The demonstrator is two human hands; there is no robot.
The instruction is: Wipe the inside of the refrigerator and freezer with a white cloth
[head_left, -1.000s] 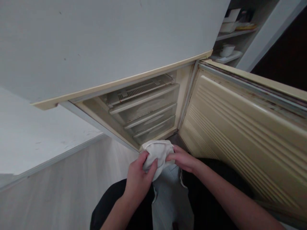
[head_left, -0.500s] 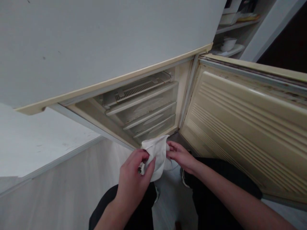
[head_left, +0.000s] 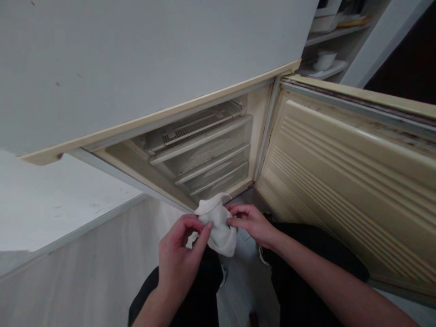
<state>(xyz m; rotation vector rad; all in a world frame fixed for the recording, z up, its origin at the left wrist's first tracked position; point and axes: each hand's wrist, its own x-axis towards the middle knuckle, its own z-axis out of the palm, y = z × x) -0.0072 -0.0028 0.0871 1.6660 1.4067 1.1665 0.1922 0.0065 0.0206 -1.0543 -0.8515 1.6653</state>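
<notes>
A crumpled white cloth (head_left: 218, 222) hangs between my two hands, in front of an open freezer compartment (head_left: 204, 152). My left hand (head_left: 184, 245) pinches its left side between thumb and fingers. On the right side, my right hand (head_left: 250, 222) grips the cloth with thumb and fingertips. Inside the compartment are a slotted grille (head_left: 199, 127) at the top and several clear-fronted drawers (head_left: 213, 154) below it, all pushed in. The ribbed cream door (head_left: 340, 168) stands swung out to the right, with brownish stains along its upper edge.
The closed upper door (head_left: 153, 54) fills the top left. Shelves (head_left: 337, 34) at the top right hold a white cup (head_left: 324, 60) and other things. Below are the light wood-look floor (head_left: 102, 268) and my knees in black trousers.
The cloth has been bunched and turned between my hands, its top folding over. My left hand has shifted slightly left, and my right hand has moved a little left along the cloth.
</notes>
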